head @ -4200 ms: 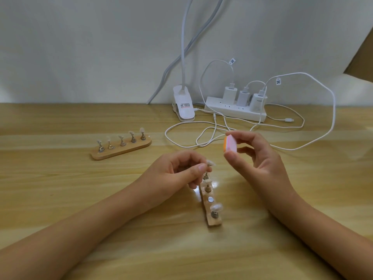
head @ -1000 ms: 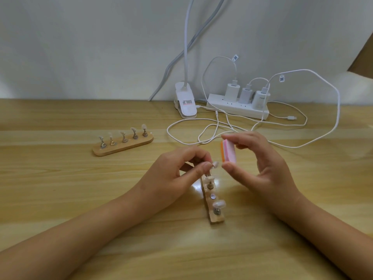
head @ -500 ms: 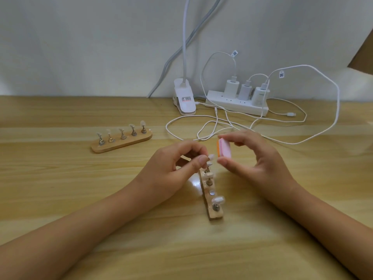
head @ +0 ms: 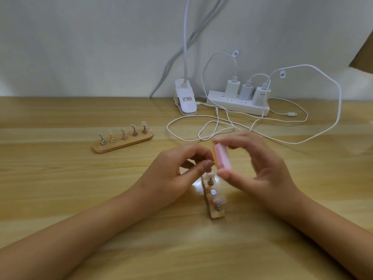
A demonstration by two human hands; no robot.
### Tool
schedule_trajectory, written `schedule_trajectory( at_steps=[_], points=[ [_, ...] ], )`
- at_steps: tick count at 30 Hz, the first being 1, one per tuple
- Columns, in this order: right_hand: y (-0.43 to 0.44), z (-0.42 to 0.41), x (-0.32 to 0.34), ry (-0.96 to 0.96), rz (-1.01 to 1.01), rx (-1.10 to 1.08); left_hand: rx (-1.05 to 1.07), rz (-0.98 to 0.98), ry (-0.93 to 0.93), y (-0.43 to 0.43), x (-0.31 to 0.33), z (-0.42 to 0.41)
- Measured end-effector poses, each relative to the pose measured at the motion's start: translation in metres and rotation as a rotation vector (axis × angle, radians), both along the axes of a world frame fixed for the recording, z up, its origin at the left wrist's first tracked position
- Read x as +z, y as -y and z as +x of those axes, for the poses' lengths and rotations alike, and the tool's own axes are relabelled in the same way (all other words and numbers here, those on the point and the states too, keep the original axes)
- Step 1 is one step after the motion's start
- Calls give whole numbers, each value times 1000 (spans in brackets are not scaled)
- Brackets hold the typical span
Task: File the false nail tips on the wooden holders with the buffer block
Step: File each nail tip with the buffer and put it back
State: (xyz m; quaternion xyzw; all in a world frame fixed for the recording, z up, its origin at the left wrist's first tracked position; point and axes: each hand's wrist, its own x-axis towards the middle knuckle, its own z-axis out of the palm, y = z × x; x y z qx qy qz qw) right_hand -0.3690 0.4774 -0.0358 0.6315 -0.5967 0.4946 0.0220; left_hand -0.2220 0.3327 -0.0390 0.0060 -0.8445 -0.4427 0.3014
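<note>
Over wooden desk (head: 60, 199), right hand (head: 262, 174) pinches buffer block (head: 222, 156); left hand (head: 173, 172) curled.

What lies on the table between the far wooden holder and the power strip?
Head view: the white lamp clip and loops of white cable lie there.

Wood-grain table (head: 60, 199), wooden holder (head: 123, 142) with five tips at 10 o'clock, second wooden holder (head: 217, 214) end-on near centre, clip lamp base (head: 185, 102) at 12, power strip (head: 238, 105) at 1, white cables (head: 290, 114) looping 12 to 3
</note>
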Motion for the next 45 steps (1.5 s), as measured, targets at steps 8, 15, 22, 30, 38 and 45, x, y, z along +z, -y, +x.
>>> schedule_trajectory(
  at_steps=[8, 15, 22, 30, 38, 45],
  points=[
    [-3, -7, 3, 169, 9, -18, 30, 21, -26, -2, 3, 0],
    [-3, -17, 6, 112, 27, -118, 40, 27, -21, -3, 4, 1],
    [1, -15, 0, 52, 82, -112, 50, 14, -17, -1, 4, 1],
    [2, -16, 2, -10, 69, -156, 44, 17, -10, -1, 4, 0],
    [2, -14, 2, -193, 36, -101, 19, 61, 5, -1, 5, 1],
    [3, -7, -1, -189, -54, -59, -2, 179, 32, -1, 6, 2]
  ],
)
